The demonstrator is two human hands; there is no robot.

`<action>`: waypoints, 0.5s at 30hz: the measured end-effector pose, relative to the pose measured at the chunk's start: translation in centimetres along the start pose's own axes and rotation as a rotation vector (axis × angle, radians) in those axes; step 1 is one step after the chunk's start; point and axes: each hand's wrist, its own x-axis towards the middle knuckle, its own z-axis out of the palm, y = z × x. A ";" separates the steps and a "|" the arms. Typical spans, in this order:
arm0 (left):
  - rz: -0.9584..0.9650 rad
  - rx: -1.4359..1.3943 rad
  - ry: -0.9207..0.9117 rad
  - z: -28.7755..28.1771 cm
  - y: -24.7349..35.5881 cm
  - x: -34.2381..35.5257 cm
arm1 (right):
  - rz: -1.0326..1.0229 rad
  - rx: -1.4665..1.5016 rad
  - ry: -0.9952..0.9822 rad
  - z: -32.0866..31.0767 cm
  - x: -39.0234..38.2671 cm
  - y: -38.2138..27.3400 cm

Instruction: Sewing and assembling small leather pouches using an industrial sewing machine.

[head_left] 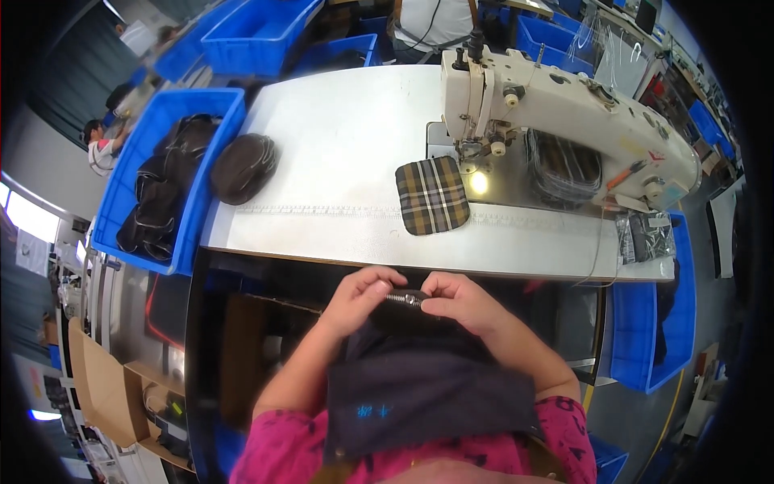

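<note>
In front of my body, just off the table's near edge, both hands hold a dark piece with a metal zipper (403,299). My left hand (360,297) pinches its left end between thumb and fingers. On the other end my right hand (461,302) is closed, next to the zipper's slider. Most of the dark piece is hidden by the fingers or blends into my dark apron. A plaid fabric piece (433,195) with rounded corners lies flat on the white table (339,145), by the needle area of the sewing machine (564,105).
Plaid pieces (564,168) are stacked beneath the machine's arm. Dark brown round pieces (244,168) sit at the table's left edge, beside a blue bin (197,234) of dark items. At right are a clear plastic packet (645,238) and another blue bin (637,339).
</note>
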 end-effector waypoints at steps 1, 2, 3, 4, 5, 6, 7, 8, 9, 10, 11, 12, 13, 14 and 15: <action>-0.097 0.067 -0.111 0.1 0.1 -0.2 | 0.047 -0.105 -0.045 0.2 -0.2 -0.5; -0.195 0.132 -0.229 0.3 0.3 -0.2 | 0.094 -0.210 -0.083 0.2 -0.4 -0.7; -0.215 0.140 -0.294 0.6 0.7 -0.1 | 0.014 -0.268 -0.076 0.6 -0.5 -0.3; -0.217 0.140 -0.298 1.0 1.2 0.0 | 0.013 -0.265 -0.073 0.5 -0.6 -0.2; -0.227 0.133 -0.302 1.2 1.6 0.0 | 0.022 -0.267 -0.072 0.4 -0.8 -0.1; -0.236 0.126 -0.306 1.4 1.8 -0.1 | 0.032 -0.269 -0.070 0.4 -0.9 0.0; -0.240 0.126 -0.307 1.6 2.0 -0.1 | 0.033 -0.266 -0.069 0.4 -1.1 0.0; -0.223 0.148 -0.338 1.7 2.2 -0.1 | 0.006 -0.281 -0.051 0.6 -1.4 0.0; -0.207 0.169 -0.369 1.8 2.3 -0.1 | -0.019 -0.297 -0.033 0.7 -1.6 -0.1; -0.211 0.168 -0.371 1.7 2.0 -0.1 | -0.018 -0.294 -0.032 0.6 -1.8 -0.2; -0.175 0.151 -0.380 1.5 1.5 -0.4 | -0.053 -0.187 -0.032 0.6 -2.1 -0.4; -0.139 0.134 -0.389 1.2 1.0 -0.5 | -0.087 -0.079 -0.030 0.5 -2.4 -0.5; -0.144 0.132 -0.390 0.9 0.6 -0.5 | -0.171 -0.019 -0.016 0.3 -2.5 -0.6; -0.140 0.022 -0.394 0.6 0.0 -0.6 | -0.238 0.023 -0.016 0.0 -2.5 -0.7; -0.135 -0.090 -0.397 0.4 -0.5 -0.7 | -0.275 0.081 -0.020 0.0 -2.5 -0.7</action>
